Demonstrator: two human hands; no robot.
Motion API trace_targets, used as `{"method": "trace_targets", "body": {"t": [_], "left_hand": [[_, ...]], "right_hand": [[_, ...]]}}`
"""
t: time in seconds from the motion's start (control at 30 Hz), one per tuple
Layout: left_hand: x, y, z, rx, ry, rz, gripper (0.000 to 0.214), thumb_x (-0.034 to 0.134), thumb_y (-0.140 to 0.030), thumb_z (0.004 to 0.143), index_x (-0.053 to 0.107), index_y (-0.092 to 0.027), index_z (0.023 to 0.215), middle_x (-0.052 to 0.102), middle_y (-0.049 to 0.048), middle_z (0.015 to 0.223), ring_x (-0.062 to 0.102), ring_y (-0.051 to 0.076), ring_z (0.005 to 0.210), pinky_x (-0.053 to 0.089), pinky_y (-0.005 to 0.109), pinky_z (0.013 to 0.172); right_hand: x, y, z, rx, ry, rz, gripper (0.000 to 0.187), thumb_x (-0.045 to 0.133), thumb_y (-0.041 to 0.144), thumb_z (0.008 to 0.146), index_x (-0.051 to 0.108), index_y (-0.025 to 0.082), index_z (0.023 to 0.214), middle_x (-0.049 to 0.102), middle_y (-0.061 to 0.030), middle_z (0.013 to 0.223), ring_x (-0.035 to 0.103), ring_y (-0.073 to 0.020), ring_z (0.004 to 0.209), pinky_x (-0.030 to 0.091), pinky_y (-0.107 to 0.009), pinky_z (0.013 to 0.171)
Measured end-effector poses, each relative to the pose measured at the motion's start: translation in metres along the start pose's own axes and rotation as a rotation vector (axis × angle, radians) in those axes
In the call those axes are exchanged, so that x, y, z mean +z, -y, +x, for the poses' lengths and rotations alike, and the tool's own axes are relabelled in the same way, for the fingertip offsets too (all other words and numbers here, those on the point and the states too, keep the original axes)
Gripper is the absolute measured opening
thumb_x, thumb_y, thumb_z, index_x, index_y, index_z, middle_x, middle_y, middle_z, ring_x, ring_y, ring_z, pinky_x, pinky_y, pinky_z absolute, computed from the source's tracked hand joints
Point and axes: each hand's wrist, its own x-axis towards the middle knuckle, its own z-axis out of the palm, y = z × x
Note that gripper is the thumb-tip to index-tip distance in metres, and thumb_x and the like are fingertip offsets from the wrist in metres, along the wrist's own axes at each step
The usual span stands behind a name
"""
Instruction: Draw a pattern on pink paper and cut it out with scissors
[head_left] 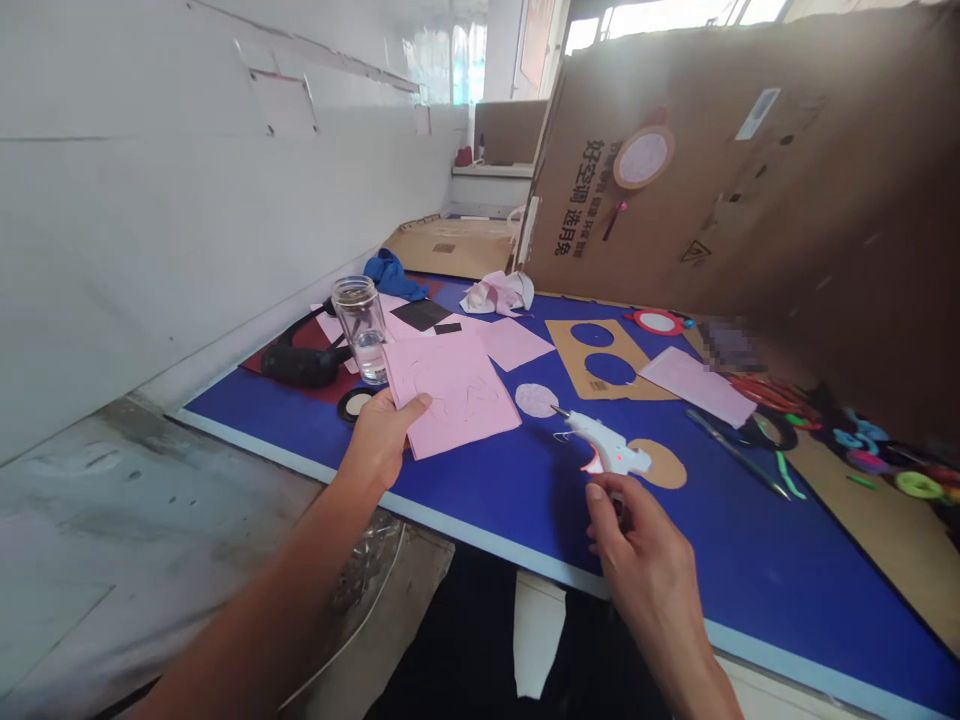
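Note:
My left hand (379,440) grips the near edge of a pink foam sheet (450,390), thumb on top; faint drawn lines mark the sheet. My right hand (637,550) is closed around the handle of a white hot glue gun (607,445), its metal nozzle pointing up and left. That nozzle is just off a pale pink felt disc (536,400) and does not touch it. Beneath the gun's body, a tan round cut-out (664,465) lies on the blue table mat (697,545), partly hidden by the gun.
A glass jar with water (361,330) stands by my left hand. Beyond it lie a blue cloth (390,275) and crumpled paper (499,293). A tan stencil with round holes (600,358) lies further along. Red scissors (765,395) lie right, below a tall upright cardboard sheet (750,170).

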Motion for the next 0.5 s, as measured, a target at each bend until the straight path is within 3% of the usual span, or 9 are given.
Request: {"method": "trace_targets", "body": {"t": [0.13, 0.27, 0.37, 0.5], "left_hand": [[0.020, 0.018, -0.001, -0.091, 0.075, 0.116, 0.051, 0.100, -0.033, 0.062, 0.085, -0.013, 0.106, 0.086, 0.0172, 0.112, 0.082, 0.036, 0.103, 0.067, 0.043, 0.084], [0.040, 0.032, 0.000, -0.082, 0.152, 0.274, 0.039, 0.095, -0.031, 0.067, 0.086, -0.014, 0.101, 0.087, 0.0159, 0.112, 0.082, 0.033, 0.099, 0.064, 0.041, 0.085], [0.047, 0.041, 0.004, -0.032, 0.137, 0.428, 0.027, 0.089, -0.026, 0.071, 0.086, -0.016, 0.096, 0.087, 0.0133, 0.108, 0.081, 0.031, 0.095, 0.062, 0.039, 0.081], [0.049, 0.046, 0.008, 0.011, 0.109, 0.549, 0.024, 0.084, -0.025, 0.074, 0.086, -0.017, 0.097, 0.088, 0.0113, 0.107, 0.081, 0.031, 0.093, 0.060, 0.038, 0.079]], "right_hand": [[-0.025, -0.015, -0.014, 0.155, -0.087, -0.022, 0.046, 0.066, 0.068, 0.097, 0.069, 0.026, 0.118, 0.071, -0.0007, 0.076, 0.069, -0.0229, 0.065, 0.053, -0.034, 0.060], [-0.037, -0.017, -0.018, 0.264, -0.178, 0.105, 0.054, 0.074, 0.070, 0.091, 0.060, 0.026, 0.119, 0.067, 0.0027, 0.073, 0.068, -0.0215, 0.060, 0.054, -0.033, 0.057], [-0.040, -0.016, -0.017, 0.256, -0.213, 0.234, 0.057, 0.078, 0.070, 0.088, 0.057, 0.026, 0.118, 0.067, 0.0018, 0.077, 0.067, -0.0205, 0.058, 0.055, -0.033, 0.055], [-0.042, -0.023, -0.014, 0.196, -0.222, 0.207, 0.054, 0.078, 0.067, 0.089, 0.058, 0.025, 0.116, 0.070, -0.0009, 0.082, 0.067, -0.0205, 0.058, 0.055, -0.033, 0.053]]}}
